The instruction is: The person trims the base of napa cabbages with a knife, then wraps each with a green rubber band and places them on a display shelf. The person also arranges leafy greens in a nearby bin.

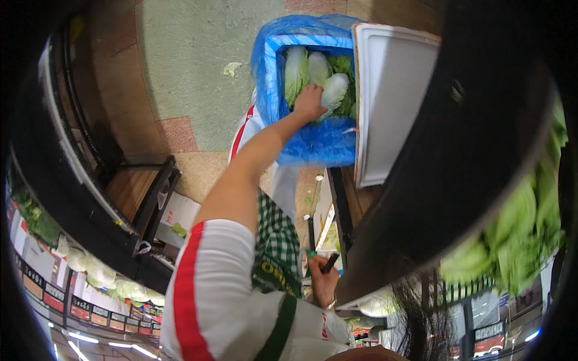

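Note:
My left hand (310, 103) reaches into a foam box (271, 72) lined with a blue plastic bag (316, 144). Its fingers and thumb lie around the near left edge of a napa cabbage (336, 90), pale and tilted across the others. To its left in the box is a second napa cabbage (295, 72); a third napa cabbage (318, 65) lies behind. Close to the green-checked apron (275, 230), my right hand (324, 279) is closed around a black handle (330, 262). What the handle belongs to is hidden. Something green covers a fingertip of that hand.
A white foam lid (388, 94) leans against the box's right side. Dark shelf edges (406, 158) curve along the right, with leafy green vegetables (515, 225) beyond. At left stands another black-edged shelf (135, 189). A leaf scrap (232, 68) lies on the floor.

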`<move>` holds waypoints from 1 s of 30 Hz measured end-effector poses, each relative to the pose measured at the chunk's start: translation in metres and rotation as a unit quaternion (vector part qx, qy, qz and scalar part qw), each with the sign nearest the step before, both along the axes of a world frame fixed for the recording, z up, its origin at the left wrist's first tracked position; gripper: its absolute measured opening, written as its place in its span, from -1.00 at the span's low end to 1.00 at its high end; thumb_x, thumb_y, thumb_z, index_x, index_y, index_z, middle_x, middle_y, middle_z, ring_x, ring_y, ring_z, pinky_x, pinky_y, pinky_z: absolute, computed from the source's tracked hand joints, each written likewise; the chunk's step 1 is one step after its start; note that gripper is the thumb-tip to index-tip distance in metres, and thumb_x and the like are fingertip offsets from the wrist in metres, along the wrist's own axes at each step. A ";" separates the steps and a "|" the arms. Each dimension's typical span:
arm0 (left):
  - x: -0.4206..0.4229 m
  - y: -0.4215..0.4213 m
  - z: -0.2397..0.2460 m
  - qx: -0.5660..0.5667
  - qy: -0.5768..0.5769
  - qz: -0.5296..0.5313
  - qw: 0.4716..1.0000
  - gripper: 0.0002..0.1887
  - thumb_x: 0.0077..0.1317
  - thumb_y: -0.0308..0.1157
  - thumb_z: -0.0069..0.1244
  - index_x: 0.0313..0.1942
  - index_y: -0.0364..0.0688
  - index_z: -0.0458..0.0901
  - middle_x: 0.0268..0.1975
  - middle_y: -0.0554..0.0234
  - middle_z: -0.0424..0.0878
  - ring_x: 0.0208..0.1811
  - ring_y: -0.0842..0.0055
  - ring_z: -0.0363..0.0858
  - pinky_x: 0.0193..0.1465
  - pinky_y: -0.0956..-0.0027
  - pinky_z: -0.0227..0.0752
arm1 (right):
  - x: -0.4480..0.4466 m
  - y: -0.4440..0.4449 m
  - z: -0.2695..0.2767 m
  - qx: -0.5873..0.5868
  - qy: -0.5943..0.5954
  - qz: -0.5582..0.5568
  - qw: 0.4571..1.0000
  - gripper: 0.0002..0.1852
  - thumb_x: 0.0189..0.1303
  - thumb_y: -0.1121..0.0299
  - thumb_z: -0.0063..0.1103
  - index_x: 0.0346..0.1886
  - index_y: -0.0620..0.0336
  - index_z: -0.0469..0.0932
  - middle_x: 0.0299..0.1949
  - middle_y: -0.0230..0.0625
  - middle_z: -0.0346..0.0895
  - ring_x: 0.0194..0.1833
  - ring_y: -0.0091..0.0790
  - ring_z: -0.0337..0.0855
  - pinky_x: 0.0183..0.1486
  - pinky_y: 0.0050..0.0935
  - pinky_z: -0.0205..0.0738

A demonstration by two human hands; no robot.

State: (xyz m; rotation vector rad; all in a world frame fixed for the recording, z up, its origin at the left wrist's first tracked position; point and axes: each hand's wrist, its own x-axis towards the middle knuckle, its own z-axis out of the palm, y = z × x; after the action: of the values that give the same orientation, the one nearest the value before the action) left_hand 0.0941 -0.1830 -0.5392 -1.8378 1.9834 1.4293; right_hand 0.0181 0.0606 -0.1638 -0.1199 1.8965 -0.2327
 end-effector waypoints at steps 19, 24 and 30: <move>-0.042 0.033 -0.064 0.001 -0.030 -0.083 0.996 -0.46 -0.17 -0.43 0.26 -0.11 -0.21 0.45 -0.04 -0.04 0.38 0.01 0.12 0.45 -0.12 0.21 0.50 | -0.004 0.149 -0.040 0.171 0.035 0.027 0.984 -0.64 0.22 0.32 0.04 0.02 0.32 0.35 -0.14 -0.14 0.43 -0.22 -0.36 0.46 -0.20 -0.41 0.35; 0.022 0.066 -0.033 -0.016 0.034 -0.016 0.999 -0.39 -0.24 -0.37 0.27 -0.08 -0.16 0.44 -0.05 -0.09 0.37 -0.03 0.03 0.44 -0.05 0.14 0.44 | 0.017 0.075 -0.024 0.088 0.021 -0.025 0.996 -0.78 0.18 0.41 0.15 -0.15 0.31 0.48 -0.39 -0.34 0.47 -0.43 -0.56 0.35 -0.39 -0.56 0.21; 0.079 0.052 0.018 -0.028 0.093 0.074 0.993 -0.45 -0.22 -0.40 0.26 -0.09 -0.10 0.54 -0.17 -0.03 0.44 -0.14 0.09 0.50 -0.10 0.19 0.46 | 0.003 0.112 -0.030 0.153 0.093 -0.126 0.976 -0.87 0.11 0.49 0.21 -0.27 0.33 0.57 -0.54 -0.43 0.52 -0.59 -0.70 0.28 -0.55 -0.64 0.11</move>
State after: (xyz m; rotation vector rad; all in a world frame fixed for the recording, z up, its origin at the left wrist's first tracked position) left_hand 0.1728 -0.1308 -0.5215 -1.9783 2.0267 1.6588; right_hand 0.0215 0.1722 -0.1934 0.3196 2.1107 -0.0996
